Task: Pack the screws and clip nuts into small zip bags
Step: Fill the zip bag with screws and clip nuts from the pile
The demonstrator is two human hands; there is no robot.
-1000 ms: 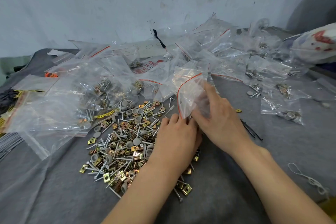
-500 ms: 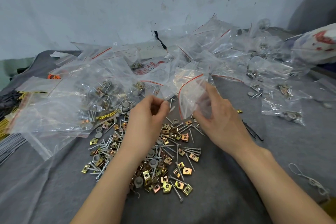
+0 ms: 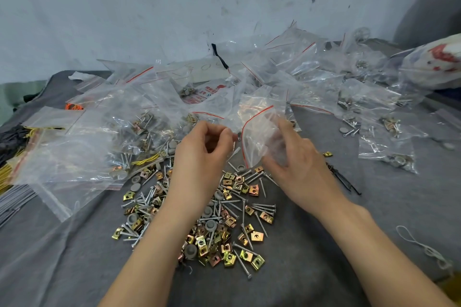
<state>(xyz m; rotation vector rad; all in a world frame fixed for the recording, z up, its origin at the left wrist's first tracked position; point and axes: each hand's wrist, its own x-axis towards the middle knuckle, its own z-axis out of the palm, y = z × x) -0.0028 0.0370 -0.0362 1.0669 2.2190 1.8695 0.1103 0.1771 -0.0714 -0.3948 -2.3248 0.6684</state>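
A loose pile of silver screws (image 3: pixel 262 207), gold clip nuts (image 3: pixel 257 236) and grey caps lies on the grey cloth (image 3: pixel 349 244) in front of me. My right hand (image 3: pixel 299 169) grips a small clear zip bag (image 3: pixel 259 127) with a red seal line, held up above the pile with its mouth facing left. My left hand (image 3: pixel 199 157) hovers just left of the bag's mouth, fingers curled round a few small pieces of hardware. A silver tip shows at its fingertips; the rest inside the fist is hidden.
Several empty and filled zip bags (image 3: pixel 389 147) crowd the far half of the cloth, with larger bags of parts (image 3: pixel 74 147) on the left. Black ties (image 3: pixel 344 179) lie right of my right hand. A white string (image 3: pixel 424 249) lies near the right edge.
My left hand lifted off the pile, curled round picked-up pieces, and rose to the bag's mouth. My right hand kept the bag held up in about the same place.
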